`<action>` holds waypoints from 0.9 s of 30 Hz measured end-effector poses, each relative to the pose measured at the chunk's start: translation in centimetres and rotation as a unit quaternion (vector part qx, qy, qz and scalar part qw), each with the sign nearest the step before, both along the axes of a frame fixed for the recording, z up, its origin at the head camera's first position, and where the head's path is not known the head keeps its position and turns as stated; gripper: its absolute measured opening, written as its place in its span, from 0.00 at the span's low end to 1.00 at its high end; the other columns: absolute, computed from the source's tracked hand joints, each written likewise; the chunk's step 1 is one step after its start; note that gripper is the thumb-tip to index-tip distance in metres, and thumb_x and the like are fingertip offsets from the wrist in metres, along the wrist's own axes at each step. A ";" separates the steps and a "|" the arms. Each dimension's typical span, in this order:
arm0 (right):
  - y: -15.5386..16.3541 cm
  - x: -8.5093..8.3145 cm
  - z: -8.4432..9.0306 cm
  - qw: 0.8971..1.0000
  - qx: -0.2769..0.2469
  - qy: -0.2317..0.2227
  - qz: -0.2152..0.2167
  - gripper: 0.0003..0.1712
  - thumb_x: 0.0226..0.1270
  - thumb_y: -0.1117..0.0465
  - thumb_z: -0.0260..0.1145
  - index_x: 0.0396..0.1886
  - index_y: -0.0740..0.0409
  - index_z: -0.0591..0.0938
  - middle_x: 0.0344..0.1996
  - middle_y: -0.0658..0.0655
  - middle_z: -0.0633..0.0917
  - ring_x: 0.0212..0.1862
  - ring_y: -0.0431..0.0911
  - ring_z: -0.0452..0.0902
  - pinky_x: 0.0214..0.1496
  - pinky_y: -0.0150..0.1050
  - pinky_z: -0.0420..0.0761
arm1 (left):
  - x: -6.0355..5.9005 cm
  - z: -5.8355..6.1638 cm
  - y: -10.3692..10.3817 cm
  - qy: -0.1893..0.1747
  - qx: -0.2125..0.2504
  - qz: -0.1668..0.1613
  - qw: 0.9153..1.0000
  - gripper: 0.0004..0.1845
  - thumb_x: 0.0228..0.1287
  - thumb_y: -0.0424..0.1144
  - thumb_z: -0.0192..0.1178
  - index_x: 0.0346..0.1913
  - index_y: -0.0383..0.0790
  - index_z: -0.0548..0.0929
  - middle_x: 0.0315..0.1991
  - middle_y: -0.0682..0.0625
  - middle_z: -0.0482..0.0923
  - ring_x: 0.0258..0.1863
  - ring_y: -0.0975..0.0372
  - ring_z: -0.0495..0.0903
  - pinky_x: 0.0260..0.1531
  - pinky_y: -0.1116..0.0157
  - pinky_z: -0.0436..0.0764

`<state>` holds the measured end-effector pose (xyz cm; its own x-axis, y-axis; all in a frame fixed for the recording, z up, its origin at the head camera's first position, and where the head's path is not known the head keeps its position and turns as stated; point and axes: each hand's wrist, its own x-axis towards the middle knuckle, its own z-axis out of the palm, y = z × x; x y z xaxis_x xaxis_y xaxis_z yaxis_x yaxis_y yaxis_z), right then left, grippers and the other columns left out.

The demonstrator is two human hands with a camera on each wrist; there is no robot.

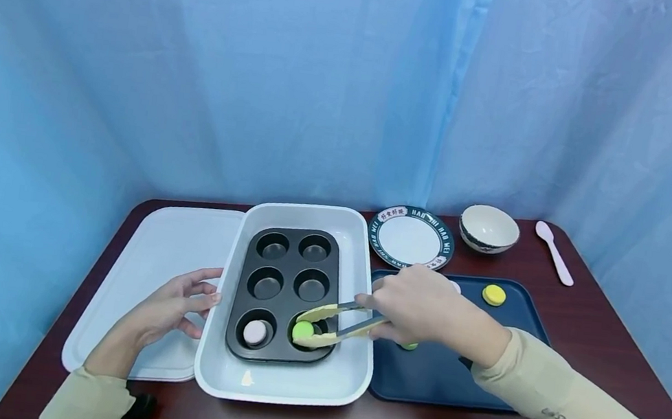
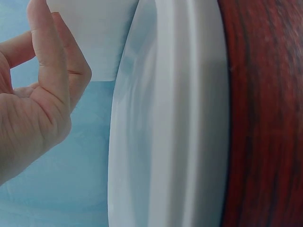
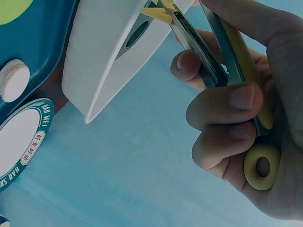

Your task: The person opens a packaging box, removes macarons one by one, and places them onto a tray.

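Note:
My right hand (image 1: pixel 418 305) grips a pair of tongs (image 3: pixel 232 56) with yellow tips and metal arms. The tips stand on either side of a green macaron (image 1: pixel 303 331) in the front right cup of a dark muffin pan (image 1: pixel 285 294). A pale pink macaron (image 1: pixel 255 332) sits in the front left cup. The pan lies inside a deep white tub (image 1: pixel 291 387). My left hand (image 1: pixel 179 302) is at the tub's left side, its fingers loosely bent by the rim; in the left wrist view the hand (image 2: pixel 42 90) shows nothing held.
Right of the tub, a blue tray (image 1: pixel 447 381) bears a yellow macaron (image 1: pixel 493 295), a pale macaron (image 3: pixel 14 80) and a green one partly hidden. Behind stand a green-rimmed plate (image 1: pixel 410 239), a bowl (image 1: pixel 489 228) and a pink spoon (image 1: pixel 554 253). A white tray (image 1: pixel 137 263) lies left.

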<state>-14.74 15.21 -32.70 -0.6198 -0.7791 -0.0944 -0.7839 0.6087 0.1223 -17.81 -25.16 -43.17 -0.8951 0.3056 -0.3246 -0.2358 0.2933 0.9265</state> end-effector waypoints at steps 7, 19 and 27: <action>0.0 0.1 0.0 1.000 0.003 0.008 -0.001 0.28 0.60 0.39 0.75 0.56 0.46 0.88 0.32 0.50 0.88 0.16 0.36 0.66 0.14 0.28 0.64 | 0.0 0.0 -0.1 0.001 0.004 -0.002 1.000 0.38 0.70 0.42 0.65 0.77 0.40 0.61 0.53 0.35 0.75 0.37 0.53 0.81 0.30 0.52 0.89; -0.7 -0.2 -0.1 1.000 0.002 0.005 0.004 0.27 0.61 0.38 0.74 0.57 0.43 0.87 0.33 0.50 0.88 0.17 0.36 0.67 0.14 0.29 0.64 | 0.4 0.0 -0.9 0.002 0.000 0.009 1.000 0.38 0.71 0.44 0.65 0.77 0.41 0.61 0.54 0.36 0.75 0.38 0.53 0.80 0.29 0.53 0.89; 0.2 0.1 -0.5 1.000 0.014 0.002 -0.018 0.30 0.61 0.36 0.72 0.59 0.43 0.86 0.32 0.49 0.87 0.17 0.36 0.65 0.14 0.29 0.63 | 0.2 -0.3 0.0 0.000 0.012 0.002 1.000 0.37 0.70 0.43 0.66 0.76 0.40 0.62 0.52 0.36 0.76 0.36 0.53 0.80 0.28 0.53 0.89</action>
<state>-14.63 15.37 -33.15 -0.6477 -0.7535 -0.1129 -0.7611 0.6328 0.1428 -17.56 -25.19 -43.51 -0.8968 0.3092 -0.3165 -0.2368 0.2689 0.9336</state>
